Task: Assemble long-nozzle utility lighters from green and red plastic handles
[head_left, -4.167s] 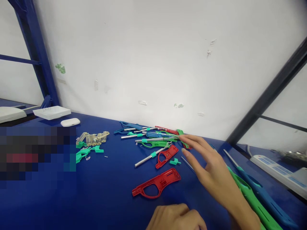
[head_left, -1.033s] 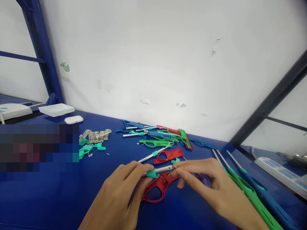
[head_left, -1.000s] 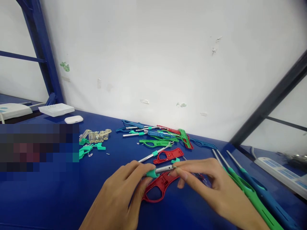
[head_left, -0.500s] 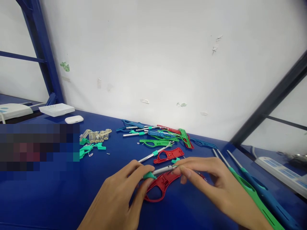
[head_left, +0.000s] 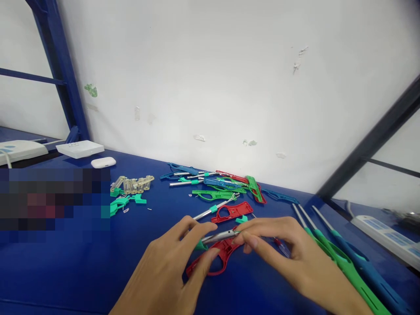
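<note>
Blue table (head_left: pixel 82 271). Metal tube (head_left: pixel 220 236) is up between the two hands, low centre, above a red half-shell (head_left: pixel 227 249). Left hand (head_left: pixel 164 267): thumb and forefinger stand apart on either side of the tube; cannot tell whether the other fingers, out of sight behind, grip it. Teal collar (head_left: pixel 200 246) on the tube shows only in part there. Right hand (head_left: pixel 278 249): thumb and forefinger pinched together on the tube's far end; the fingertips cover that end, and any small piece between them can't be made out. Bottom edge cuts both forearms.

Red half-shell is partly covered by the left thumb and the tube. Behind it, a second red half-shell (head_left: pixel 242 210) and a teal piece (head_left: pixel 242 219), the latter partly covered by the right hand. Screwdriver (head_left: pixel 283 248) lies under the right hand, its middle hidden. Another tube (head_left: pixel 211 211) runs behind the left fingers, near end lost.

Pile of shells and tubes (head_left: pixel 216 181) by the wall: overlapping, no sure count. Left: clear tanks (head_left: pixel 136 186) and teal clips (head_left: pixel 140 199), some cut by a pixelated patch (head_left: pixel 52 205); nothing readable beneath. Right: green and blue lighters (head_left: pixel 361 262) run off the bottom; power strip (head_left: pixel 382 236) leaves at the right edge.
</note>
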`<state>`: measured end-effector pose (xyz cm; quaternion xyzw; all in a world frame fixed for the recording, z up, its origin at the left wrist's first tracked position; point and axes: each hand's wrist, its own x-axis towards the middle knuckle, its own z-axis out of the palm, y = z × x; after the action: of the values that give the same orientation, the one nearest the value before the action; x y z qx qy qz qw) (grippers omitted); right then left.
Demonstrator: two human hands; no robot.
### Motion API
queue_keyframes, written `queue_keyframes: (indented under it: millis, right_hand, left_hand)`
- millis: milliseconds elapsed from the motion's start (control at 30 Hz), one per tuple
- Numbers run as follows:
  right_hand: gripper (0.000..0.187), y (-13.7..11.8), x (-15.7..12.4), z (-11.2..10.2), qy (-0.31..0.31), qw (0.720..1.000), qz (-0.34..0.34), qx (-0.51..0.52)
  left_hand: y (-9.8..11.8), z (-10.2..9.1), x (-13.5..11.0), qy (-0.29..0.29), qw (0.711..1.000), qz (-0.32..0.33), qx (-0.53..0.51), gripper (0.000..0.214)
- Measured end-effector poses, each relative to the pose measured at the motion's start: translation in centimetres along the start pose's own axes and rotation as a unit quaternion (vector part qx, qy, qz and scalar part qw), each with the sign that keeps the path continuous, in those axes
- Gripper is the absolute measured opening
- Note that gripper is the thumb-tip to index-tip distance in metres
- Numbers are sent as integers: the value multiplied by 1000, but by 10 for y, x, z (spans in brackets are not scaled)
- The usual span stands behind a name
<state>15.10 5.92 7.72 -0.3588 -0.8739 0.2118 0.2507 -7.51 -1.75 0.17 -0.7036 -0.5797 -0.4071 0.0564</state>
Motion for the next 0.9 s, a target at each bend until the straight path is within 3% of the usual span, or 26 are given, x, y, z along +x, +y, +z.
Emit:
queue_keyframes:
  millis: [100,200,300,433,600,733,900]
  right_hand:
    - [34,-1,0,1,9,999,-22,-25]
    - [35,-6,4,2,-31,998,-52,-26]
    - [29,-11,9,5,-89,995,-32,-8]
    - [15,-12,14,14,-171,984,-2,43]
    - [13,-11,16,24,-173,984,8,36]
    - [22,-8,18,28,-162,987,21,14]
    - [17,-3,19,33,-157,988,8,-5]
  left_hand:
    - [3,-5,5,-62,996,-15,-55,19]
    - [5,-13,3,-108,992,-49,-51,19]
    - [1,-18,-7,-158,986,-52,-29,20]
    - [-12,-20,-23,-132,991,-7,35,23]
    - [-19,-25,-25,-79,993,39,78,26]
    - [-15,-29,-14,-135,990,-3,40,28]
    - [-16,-26,-16,-197,978,-65,0,25]
